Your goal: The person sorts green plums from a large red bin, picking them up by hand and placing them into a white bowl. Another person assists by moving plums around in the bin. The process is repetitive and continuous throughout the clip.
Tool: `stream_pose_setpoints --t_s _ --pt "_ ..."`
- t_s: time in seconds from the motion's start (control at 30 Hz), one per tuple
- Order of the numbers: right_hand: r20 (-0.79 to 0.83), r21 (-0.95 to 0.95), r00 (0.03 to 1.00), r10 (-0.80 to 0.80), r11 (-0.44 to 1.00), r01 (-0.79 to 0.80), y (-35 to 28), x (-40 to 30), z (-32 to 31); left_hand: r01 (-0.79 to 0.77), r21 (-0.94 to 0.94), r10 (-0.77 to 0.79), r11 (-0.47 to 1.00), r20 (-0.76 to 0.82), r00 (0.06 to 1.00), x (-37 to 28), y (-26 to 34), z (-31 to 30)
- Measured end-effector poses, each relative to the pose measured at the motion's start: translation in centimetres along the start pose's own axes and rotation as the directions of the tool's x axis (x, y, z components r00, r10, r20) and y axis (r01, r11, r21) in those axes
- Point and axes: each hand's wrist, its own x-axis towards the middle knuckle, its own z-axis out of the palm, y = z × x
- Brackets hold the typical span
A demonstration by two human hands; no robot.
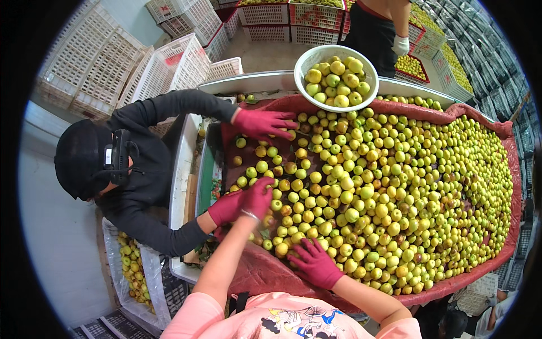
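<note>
A broad layer of yellow-green jujubes, some with brown patches, covers a sorting table lined with red woven sheeting. My left hand, in a maroon glove, is over the fruit at the left end, with its fingers bent and slightly blurred. Whether it holds a fruit cannot be told. It overlaps a co-worker's gloved hand in the picture. Lower down, my right hand, gloved alike, rests palm down with fingers spread against jujubes at the near edge.
Across the table a co-worker's other hand touches fruit. A white perforated basket of larger-looking jujubes sits on the far rim. A plastic-lined crate of browner fruit stands lower left. White crates are stacked beyond; another person stands behind.
</note>
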Motion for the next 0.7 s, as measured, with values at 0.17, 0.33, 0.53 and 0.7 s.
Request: stream_pose_setpoints --t_s 0.17,0.33,0.53,0.7 --pt "0.054 -0.035 0.996 -0.071 0.997 0.073 1.0 -0.4 0.6 0.091 -0.003 -0.088 0.996 0.241 0.966 0.0 -2.4 -0.4" --pt "0.055 -0.088 0.998 -0.009 0.996 0.013 4.1 -1.9 -2.5 0.006 0.071 -0.03 0.997 0.34 0.94 -3.0 1.1 0.8" --pt "-0.132 -0.249 0.977 0.167 0.948 -0.196 8.5 -3.2 -8.1 -0.227 0.109 0.18 0.968 0.333 0.926 -3.0 1.8 3.3" --pt "-0.405 -0.192 0.871 0.279 0.905 -0.379 6.7 -4.8 -7.8 -0.439 0.29 0.278 0.851 0.46 0.843 -0.8 3.9 6.1"
